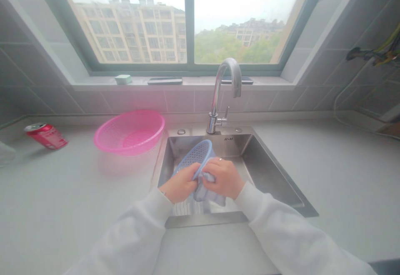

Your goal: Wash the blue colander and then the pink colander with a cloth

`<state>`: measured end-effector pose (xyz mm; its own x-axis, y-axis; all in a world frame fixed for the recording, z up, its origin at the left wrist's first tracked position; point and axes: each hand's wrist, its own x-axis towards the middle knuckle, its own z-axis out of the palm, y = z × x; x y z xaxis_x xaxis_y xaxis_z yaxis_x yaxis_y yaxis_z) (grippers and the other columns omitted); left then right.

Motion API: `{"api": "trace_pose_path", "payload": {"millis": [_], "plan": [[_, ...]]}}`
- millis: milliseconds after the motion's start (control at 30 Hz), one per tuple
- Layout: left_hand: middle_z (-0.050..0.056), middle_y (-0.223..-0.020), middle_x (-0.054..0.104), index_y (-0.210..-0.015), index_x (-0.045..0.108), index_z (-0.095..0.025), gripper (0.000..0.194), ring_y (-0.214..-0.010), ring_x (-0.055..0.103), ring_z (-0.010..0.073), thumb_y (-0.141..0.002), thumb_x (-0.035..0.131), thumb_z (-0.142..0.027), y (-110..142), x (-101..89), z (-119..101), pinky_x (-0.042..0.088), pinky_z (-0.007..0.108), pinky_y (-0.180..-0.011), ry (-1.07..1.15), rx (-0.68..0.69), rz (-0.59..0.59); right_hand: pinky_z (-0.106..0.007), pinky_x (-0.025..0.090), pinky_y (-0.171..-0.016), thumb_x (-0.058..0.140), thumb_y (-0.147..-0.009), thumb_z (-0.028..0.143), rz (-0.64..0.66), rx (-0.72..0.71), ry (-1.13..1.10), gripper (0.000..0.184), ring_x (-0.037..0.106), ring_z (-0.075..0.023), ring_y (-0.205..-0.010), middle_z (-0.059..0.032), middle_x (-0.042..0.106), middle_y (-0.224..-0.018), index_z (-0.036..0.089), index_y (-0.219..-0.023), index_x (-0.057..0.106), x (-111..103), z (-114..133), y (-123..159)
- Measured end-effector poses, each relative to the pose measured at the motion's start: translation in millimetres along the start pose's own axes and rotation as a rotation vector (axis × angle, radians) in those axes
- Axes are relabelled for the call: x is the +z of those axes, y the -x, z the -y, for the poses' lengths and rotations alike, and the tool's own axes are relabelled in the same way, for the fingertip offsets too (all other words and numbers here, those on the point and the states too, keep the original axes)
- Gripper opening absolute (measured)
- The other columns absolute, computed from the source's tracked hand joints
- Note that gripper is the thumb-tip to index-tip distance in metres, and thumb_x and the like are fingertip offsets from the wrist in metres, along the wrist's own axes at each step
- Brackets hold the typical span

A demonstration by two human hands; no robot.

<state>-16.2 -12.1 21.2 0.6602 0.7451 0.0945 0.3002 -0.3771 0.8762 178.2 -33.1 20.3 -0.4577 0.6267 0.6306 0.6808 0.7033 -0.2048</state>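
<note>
Over the steel sink (268,171), both of my hands meet in front of me. My left hand (181,185) is closed on the rim of a light blue perforated basket (195,155), which tilts up on its side. My right hand (223,178) is closed on a pale blue checked cloth (204,191), pressed against the basket's near edge. The cloth hangs down below my fingers. White sleeves cover both forearms.
A chrome tap (223,87) arches over the sink's back. A pink basket (129,132) sits on the counter left of the sink, and a red can (46,135) lies on its side farther left. A green sponge (123,79) and dark flat objects rest on the window sill.
</note>
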Motion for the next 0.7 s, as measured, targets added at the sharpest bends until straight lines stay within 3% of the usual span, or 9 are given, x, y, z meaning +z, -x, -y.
{"api": "trace_pose_path", "payload": {"millis": [100,200,333,467,600,700], "plan": [[0.001,-0.094,0.062,-0.1,0.059,-0.019,0.023,-0.086,0.058,0.0183,-0.08,0.05,-0.011,3.3,-1.3,-3.2,0.048,0.032,-0.078,0.065,-0.036,0.048,-0.029,0.042,-0.072,0.057,-0.083,0.031,-0.046,0.296,0.011,0.016,0.063,-0.0182,-0.076,-0.003,0.071,-0.079,0.021,-0.081,0.069,-9.1,-24.2,-2.7],[0.004,-0.104,0.065,-0.107,0.06,-0.019,0.028,-0.092,0.063,0.0202,-0.08,0.055,-0.013,7.7,0.2,-4.9,0.051,0.03,-0.074,0.267,-0.097,0.122,-0.03,0.042,-0.072,0.053,-0.083,0.038,-0.062,0.597,0.007,0.024,0.064,-0.0203,-0.079,-0.0045,0.072,-0.083,0.021,-0.084,0.07,-16.4,-52.4,-2.9],[0.011,-0.112,0.069,-0.12,0.058,-0.017,0.041,-0.093,0.067,0.0236,-0.079,0.067,-0.02,7.7,1.3,-2.8,0.054,0.033,-0.072,0.506,-0.19,0.048,-0.03,0.041,-0.069,0.052,-0.08,0.046,-0.115,0.856,-0.087,0.031,0.063,-0.021,-0.076,-0.0038,0.071,-0.078,0.02,-0.082,0.069,-18.6,-79.1,0.8],[0.015,-0.12,0.069,-0.129,0.055,-0.019,0.059,-0.103,0.068,0.0298,-0.076,0.079,-0.028,6.9,-4.9,-2.1,0.055,0.035,-0.073,0.71,-0.196,-0.093,-0.031,0.042,-0.069,0.051,-0.076,0.048,-0.192,0.948,-0.159,0.032,0.062,-0.021,-0.074,-0.0038,0.069,-0.075,0.02,-0.077,0.067,-18.9,-90.4,3.0],[0.015,-0.134,0.064,-0.132,0.052,-0.025,0.069,-0.12,0.064,0.036,-0.072,0.085,-0.031,11.7,-11.7,-6.0,0.057,0.043,-0.086,0.904,-0.083,-0.138,-0.031,0.041,-0.068,0.052,-0.075,0.049,-0.21,0.956,-0.18,0.032,0.061,-0.0208,-0.073,-0.0035,0.068,-0.072,0.02,-0.075,0.066,-19.8,-92.4,3.3],[0.015,-0.135,0.063,-0.13,0.052,-0.024,0.078,-0.121,0.063,0.0375,-0.063,0.091,-0.035,8.8,-10.0,-4.0,0.056,0.047,-0.091,0.978,-0.044,-0.163,-0.031,0.041,-0.068,0.053,-0.075,0.05,-0.216,0.945,-0.187,0.033,0.06,-0.0209,-0.072,-0.0035,0.067,-0.071,0.019,-0.074,0.065,-19.4,-92.4,4.1]]}}
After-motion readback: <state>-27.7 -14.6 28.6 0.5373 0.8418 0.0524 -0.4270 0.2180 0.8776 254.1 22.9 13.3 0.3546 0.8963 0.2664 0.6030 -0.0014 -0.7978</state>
